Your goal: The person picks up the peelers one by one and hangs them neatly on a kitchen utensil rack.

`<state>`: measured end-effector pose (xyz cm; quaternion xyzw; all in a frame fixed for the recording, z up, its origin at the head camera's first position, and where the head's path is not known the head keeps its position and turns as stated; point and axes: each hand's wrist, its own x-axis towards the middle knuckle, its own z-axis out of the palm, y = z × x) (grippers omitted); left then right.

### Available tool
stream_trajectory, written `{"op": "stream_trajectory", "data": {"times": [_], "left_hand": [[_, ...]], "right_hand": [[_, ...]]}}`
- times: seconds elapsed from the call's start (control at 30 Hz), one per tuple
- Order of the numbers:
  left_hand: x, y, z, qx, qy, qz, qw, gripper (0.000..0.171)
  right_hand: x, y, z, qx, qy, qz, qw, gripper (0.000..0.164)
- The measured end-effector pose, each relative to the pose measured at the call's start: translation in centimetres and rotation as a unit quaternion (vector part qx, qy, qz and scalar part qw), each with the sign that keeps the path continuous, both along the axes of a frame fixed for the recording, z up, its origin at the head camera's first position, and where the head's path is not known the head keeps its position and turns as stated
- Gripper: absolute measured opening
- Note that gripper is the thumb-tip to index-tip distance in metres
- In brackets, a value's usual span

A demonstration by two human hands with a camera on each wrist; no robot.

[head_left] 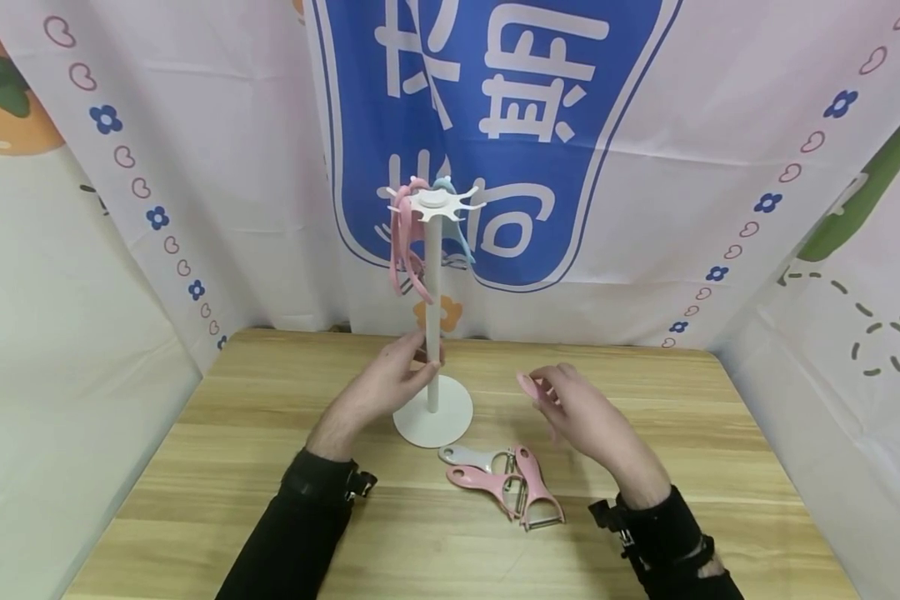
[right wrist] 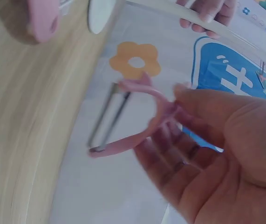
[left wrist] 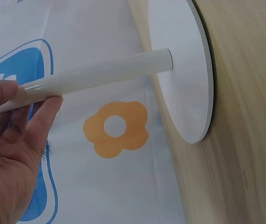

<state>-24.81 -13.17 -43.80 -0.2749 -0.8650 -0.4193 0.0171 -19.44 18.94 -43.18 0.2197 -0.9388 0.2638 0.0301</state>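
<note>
A white stand with a round base (head_left: pixel 420 429) and a hooked top (head_left: pixel 433 200) rises from the table. My left hand (head_left: pixel 390 375) grips its pole (left wrist: pixel 100 70) low down, thumb on one side and fingers round the other. To the right of the stand, my right hand (head_left: pixel 588 417) pinches a pink peeler (right wrist: pixel 158 109) by its handle, the double blade pointing away from the palm in the right wrist view. Pink peelers (head_left: pixel 399 242) and a light blue peeler (head_left: pixel 461 237) hang from the hooks. Most of the held peeler's handle is hidden by the fingers.
Before the base, a grey-white peeler (head_left: pixel 465 456) and two pink peelers, one lying sideways (head_left: pixel 476 478) and one pointing forward (head_left: pixel 530 471), lie overlapping on the wooden table (head_left: pixel 270 517). A printed cloth (head_left: pixel 270 167) hangs behind the table's back edge; pale cloth walls flank both sides.
</note>
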Motion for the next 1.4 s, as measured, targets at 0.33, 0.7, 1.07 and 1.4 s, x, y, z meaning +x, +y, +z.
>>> {"op": "stream_trajectory", "data": {"times": [0.33, 0.7, 1.07, 1.4], "left_hand": [[-0.1, 0.6, -0.3, -0.011, 0.023, 0.024, 0.9994, 0.018], [-0.2, 0.6, -0.5, -0.015, 0.012, 0.027, 0.9995, 0.02], [0.0, 0.6, -0.2, -0.024, -0.003, 0.031, 0.9992, 0.019], [0.0, 0.7, -0.3, -0.019, -0.007, 0.03, 0.9993, 0.019]], "right_hand": [[-0.9, -0.4, 1.1, -0.112, 0.046, 0.022, 0.992, 0.045], [-2.0, -1.4, 3.0, -0.189, 0.118, 0.006, 0.975, 0.043], [-2.9, -2.5, 5.2, -0.225, 0.136, 0.003, 0.965, 0.042], [-3.5, -3.6, 7.3, -0.231, 0.127, 0.004, 0.965, 0.042]]}}
